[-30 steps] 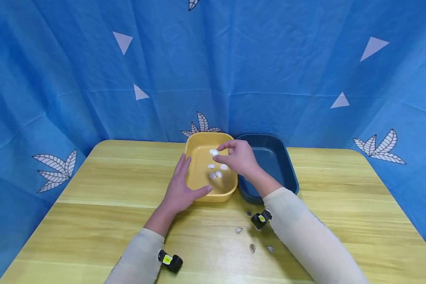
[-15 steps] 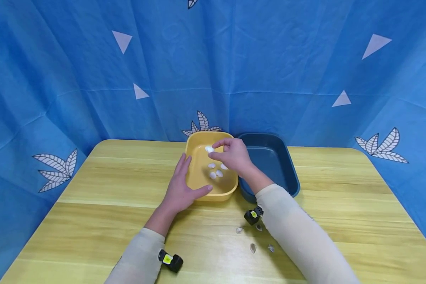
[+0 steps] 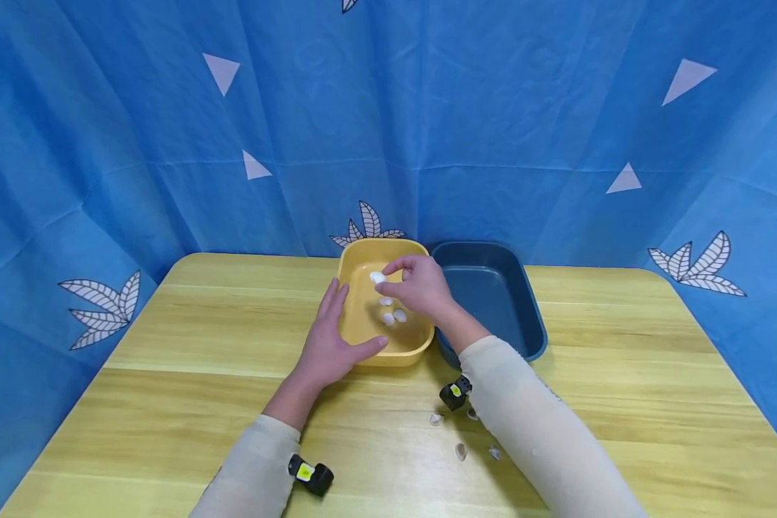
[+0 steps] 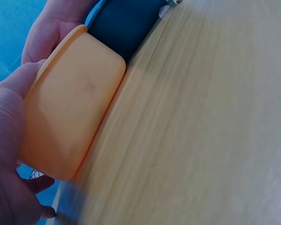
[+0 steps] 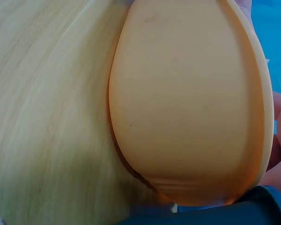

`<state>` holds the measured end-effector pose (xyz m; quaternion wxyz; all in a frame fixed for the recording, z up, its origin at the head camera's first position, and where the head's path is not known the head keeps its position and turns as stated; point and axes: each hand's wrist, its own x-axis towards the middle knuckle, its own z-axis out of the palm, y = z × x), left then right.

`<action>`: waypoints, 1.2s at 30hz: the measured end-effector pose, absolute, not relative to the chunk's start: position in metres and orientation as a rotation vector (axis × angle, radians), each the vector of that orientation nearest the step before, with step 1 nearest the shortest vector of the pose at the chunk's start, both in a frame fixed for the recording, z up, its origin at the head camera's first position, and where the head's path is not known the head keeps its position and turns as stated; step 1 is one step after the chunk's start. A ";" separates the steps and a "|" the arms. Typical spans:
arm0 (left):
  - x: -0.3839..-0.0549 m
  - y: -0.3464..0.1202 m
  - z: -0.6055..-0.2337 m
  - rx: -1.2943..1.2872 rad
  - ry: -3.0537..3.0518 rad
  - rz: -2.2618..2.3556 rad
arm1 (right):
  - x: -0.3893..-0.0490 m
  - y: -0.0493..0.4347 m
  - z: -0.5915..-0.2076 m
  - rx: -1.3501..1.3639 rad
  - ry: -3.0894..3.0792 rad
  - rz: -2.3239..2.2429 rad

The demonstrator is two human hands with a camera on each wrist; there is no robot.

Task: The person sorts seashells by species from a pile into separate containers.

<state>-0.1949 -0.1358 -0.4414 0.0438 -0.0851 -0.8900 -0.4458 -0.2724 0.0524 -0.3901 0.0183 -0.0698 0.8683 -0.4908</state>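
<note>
A yellow tray stands at the far middle of the table. My left hand holds its near left corner, with the thumb over the near rim and the fingers along the left side. Above the tray's inside, my right hand pinches a white seashell between thumb and forefinger. Below that hand, several white seashells lie on the tray's floor. In the left wrist view, the thumb runs up to the rim of the yellow tray. The right wrist view shows the yellow tray's outer wall, which hides the shells.
A dark blue tray stands against the yellow tray's right side, partly behind the right forearm. Several darker seashells lie on the wooden table near that forearm. A blue curtain hangs behind the table.
My right hand has moved left over the yellow tray with the white seashell, covering a shell at the tray's right side. The left hand has stayed at the tray's corner.
</note>
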 end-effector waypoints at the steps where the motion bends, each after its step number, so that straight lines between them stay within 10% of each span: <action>1: -0.195 -0.136 -0.441 -0.260 -2.720 -1.362 | -0.272 0.052 -0.390 -0.213 2.699 -1.516; 36: -0.193 -0.136 -0.441 -0.266 -2.713 -1.380 | -0.244 0.078 -0.372 -0.316 2.701 -1.602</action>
